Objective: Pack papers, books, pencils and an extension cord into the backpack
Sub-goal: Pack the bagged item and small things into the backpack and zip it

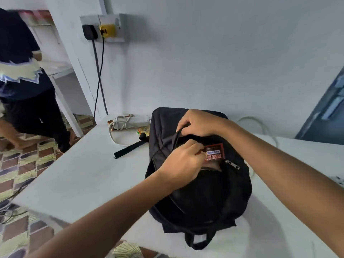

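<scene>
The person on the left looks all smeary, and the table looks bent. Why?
Head view: the person at the left edge is motion-blurred; the wide-angle lens bows the table edges; the hands and backpack stay fairly sharp; light is soft, with faint shadows.

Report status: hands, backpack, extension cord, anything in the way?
Right hand grips pocket edge open; left hand pushes red packet in. Backpack flat on table. Extension cord unpacked, behind bag. Nothing blocking.
</scene>
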Demonstrator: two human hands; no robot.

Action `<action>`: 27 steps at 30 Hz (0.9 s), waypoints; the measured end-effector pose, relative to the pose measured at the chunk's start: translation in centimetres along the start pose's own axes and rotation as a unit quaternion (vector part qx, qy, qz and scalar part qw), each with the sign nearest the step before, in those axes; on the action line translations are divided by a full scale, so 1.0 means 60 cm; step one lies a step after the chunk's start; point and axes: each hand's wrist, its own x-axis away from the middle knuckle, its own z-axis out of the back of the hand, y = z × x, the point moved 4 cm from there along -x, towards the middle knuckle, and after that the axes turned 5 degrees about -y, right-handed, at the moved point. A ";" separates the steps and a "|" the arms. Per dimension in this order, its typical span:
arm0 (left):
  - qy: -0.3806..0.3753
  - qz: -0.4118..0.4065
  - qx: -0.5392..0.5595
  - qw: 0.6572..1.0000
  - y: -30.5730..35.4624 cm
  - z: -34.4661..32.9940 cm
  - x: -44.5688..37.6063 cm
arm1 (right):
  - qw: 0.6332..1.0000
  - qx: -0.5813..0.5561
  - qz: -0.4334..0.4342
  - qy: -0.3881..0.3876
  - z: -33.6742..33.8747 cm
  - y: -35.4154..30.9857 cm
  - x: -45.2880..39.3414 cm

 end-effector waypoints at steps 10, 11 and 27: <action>-0.219 0.178 -0.206 0.937 -0.008 0.002 -0.038 | 0.997 0.073 0.019 0.019 0.010 -0.027 0.040; -0.248 0.183 -0.213 0.927 -0.004 0.002 -0.043 | 0.997 0.073 0.020 0.025 0.011 -0.028 0.040; -0.335 0.144 -0.202 0.909 0.011 -0.009 -0.021 | 0.999 0.025 -0.008 0.025 -0.005 0.001 0.037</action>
